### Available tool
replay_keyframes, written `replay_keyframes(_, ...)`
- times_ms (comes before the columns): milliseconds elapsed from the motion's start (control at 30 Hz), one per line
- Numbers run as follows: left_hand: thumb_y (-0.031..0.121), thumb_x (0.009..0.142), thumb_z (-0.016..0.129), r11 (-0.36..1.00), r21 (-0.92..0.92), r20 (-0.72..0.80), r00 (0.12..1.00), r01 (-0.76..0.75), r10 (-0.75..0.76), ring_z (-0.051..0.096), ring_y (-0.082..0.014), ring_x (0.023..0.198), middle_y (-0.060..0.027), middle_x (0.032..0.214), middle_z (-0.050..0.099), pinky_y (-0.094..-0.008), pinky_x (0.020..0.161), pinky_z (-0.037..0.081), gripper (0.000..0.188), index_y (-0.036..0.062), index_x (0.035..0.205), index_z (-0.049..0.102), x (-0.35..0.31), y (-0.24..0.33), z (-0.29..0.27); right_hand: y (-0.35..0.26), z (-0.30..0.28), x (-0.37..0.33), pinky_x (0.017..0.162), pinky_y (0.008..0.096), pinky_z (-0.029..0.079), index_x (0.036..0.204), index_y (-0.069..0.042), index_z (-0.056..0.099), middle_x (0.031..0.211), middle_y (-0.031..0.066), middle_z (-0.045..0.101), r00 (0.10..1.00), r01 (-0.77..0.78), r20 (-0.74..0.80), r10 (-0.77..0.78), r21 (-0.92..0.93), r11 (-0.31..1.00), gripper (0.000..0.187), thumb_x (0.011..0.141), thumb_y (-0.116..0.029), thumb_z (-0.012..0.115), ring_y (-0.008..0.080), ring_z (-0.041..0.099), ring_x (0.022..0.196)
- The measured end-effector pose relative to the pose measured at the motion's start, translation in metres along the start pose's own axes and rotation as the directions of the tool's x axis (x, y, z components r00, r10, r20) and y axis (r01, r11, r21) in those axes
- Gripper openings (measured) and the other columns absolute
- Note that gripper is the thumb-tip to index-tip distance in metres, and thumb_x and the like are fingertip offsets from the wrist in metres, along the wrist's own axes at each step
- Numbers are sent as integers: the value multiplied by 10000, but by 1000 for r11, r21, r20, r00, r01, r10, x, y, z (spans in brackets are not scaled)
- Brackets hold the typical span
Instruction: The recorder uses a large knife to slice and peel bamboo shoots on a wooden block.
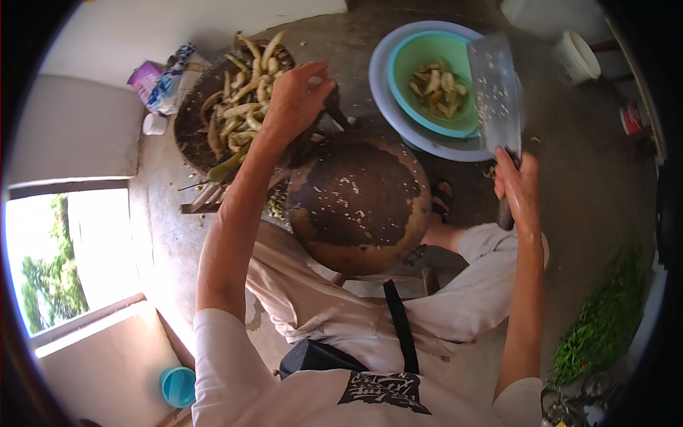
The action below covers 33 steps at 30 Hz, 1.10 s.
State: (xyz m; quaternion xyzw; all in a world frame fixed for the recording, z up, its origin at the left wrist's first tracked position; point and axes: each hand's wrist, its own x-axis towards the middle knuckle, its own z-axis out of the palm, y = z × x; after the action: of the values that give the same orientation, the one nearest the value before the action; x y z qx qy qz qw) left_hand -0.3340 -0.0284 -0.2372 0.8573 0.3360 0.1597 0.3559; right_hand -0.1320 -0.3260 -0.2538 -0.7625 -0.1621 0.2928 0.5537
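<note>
My left hand (302, 98) reaches over the right side of a round dark basket (186, 139). Its fingers are bent, with a gap between thumb and forefinger, and nothing shows between them. Long yellow-green peppers (242, 114) are heaped in the basket. In my right hand (519, 186) is the dark handle of a cleaver (498, 96). The broad blade points away from me, speckled with pale seeds, and overlaps the right rim of a green bowl (403, 67). Cut pepper pieces (441, 87) lie in that bowl. Between my knees stands a round wooden chopping block (356, 196), scattered with pale seeds.
Around the green bowl is a larger pale-blue basin (384, 110). Purple and blue-white packages (162, 82) and a white cup (154, 124) sit left of the basket. Leafy greens (597, 320) lie at right; a white bucket (578, 57) stands far right.
</note>
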Motion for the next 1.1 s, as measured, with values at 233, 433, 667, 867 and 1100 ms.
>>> replay_keyframes(233, 176, 834, 656, 823, 531, -234, 968, 202, -86, 663, -268, 923, -128, 1031, 684, -366, 807, 511, 253, 48, 1048, 696, -122, -114, -129, 36, 42, -62, 366, 242, 311, 800, -17, 538, 539, -22, 443, 970, -92, 221, 105, -69, 993, 182, 923, -149, 559, 51, 403, 403)
replay_keyframes(433, 100, 757, 656, 714, 689, -96, 992, 122, -77, 607, -346, 933, -158, 990, 664, -422, 817, 474, 224, 34, 971, 673, -156, -119, -123, 100, 93, -91, 488, 351, 440, 837, 41, 587, 562, 112, 543, 938, 138, 347, -13, -339, 930, 210, 880, -164, 592, 192, 557, 486)
replay_keyframes(667, 142, 806, 678, 937, 55, -251, 913, 344, -320, 652, -214, 935, -156, 1013, 685, -323, 825, 493, 376, -25, 1139, 628, -218, -120, -176, 127, 113, -113, 564, 400, 473, 799, 51, 611, 644, 220, 606, 934, 134, 342, 100, -598, 790, 273, 848, -217, 599, 346, 643, 615)
replay_keyframes(867, 136, 847, 695, 614, -777, -274, 803, 140, -530, 631, -148, 833, -95, 969, 660, -296, 794, 514, 356, -29, 1140, 576, -279, -103, -113, 140, 121, -124, 592, 444, 488, 791, 54, 618, 687, 260, 615, 952, 219, 306, 3, -691, 689, 276, 843, -215, 586, 412, 646, 700)
replay_keyframes(1100, 76, 843, 694, 194, -953, 29, 703, 234, -710, 642, -138, 795, -68, 888, 657, -253, 743, 519, 187, -6, 976, 591, -300, -84, 106, 145, 131, -128, 580, 452, 485, 752, 82, 602, 662, 288, 592, 948, 295, 297, -116, -678, 673, 281, 828, -188, 600, 430, 633, 682)
